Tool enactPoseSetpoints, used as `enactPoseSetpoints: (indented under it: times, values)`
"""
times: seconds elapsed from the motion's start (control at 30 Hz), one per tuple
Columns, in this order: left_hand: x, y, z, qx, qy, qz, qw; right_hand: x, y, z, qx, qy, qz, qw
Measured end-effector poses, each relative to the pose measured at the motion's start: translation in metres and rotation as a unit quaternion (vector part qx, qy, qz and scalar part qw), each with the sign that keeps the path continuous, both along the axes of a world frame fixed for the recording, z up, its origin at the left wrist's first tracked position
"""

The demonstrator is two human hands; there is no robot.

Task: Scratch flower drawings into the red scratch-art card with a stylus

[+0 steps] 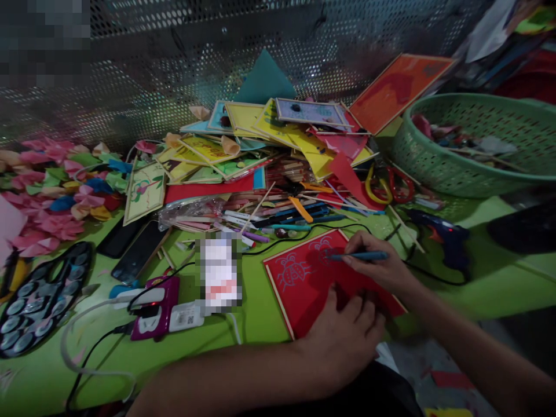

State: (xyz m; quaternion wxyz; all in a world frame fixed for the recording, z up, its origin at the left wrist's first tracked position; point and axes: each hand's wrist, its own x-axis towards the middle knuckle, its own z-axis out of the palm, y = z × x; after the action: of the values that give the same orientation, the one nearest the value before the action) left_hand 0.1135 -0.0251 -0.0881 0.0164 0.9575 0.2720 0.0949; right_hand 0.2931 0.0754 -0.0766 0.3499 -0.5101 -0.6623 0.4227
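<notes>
No writing can be read; a square code (190,319) marks the white adapter (177,318).

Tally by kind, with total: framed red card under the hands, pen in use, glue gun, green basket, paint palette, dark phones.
Red card under left hand: 1
Pen in right hand: 1
Glue gun: 1
Green basket: 1
Paint palette: 1
Dark phones: 2
Total: 7

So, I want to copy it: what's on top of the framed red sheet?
Two drawn bugs show on the framed red sheet. The left hand rests on its near part; the right hand holds a blue pen at one bug. Anything beneath the hands is hidden.
</notes>
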Motion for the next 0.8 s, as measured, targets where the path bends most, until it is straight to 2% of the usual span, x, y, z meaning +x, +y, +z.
enactPoseSetpoints:
  times: [0.4, 0.6, 0.8]
  values:
    - [0.0004, -0.0015, -0.0012, 0.006, 0.006, -0.001, 1.0, 0.0032, 0.0001, -0.0012, -0.011, 0.013, -0.012, 1.0]
    - [-0.0003, -0.0014, -0.0036, 0.014, 0.006, 0.002, 1.0, 0.0042, 0.0014, 0.0067, 0.0, 0.047, -0.096, 0.994]
    - [0.0002, -0.0023, -0.004, 0.024, -0.006, 0.007, 1.0, 0.0059, 0.0027, 0.003, -0.002, 0.032, -0.083, 0.996]
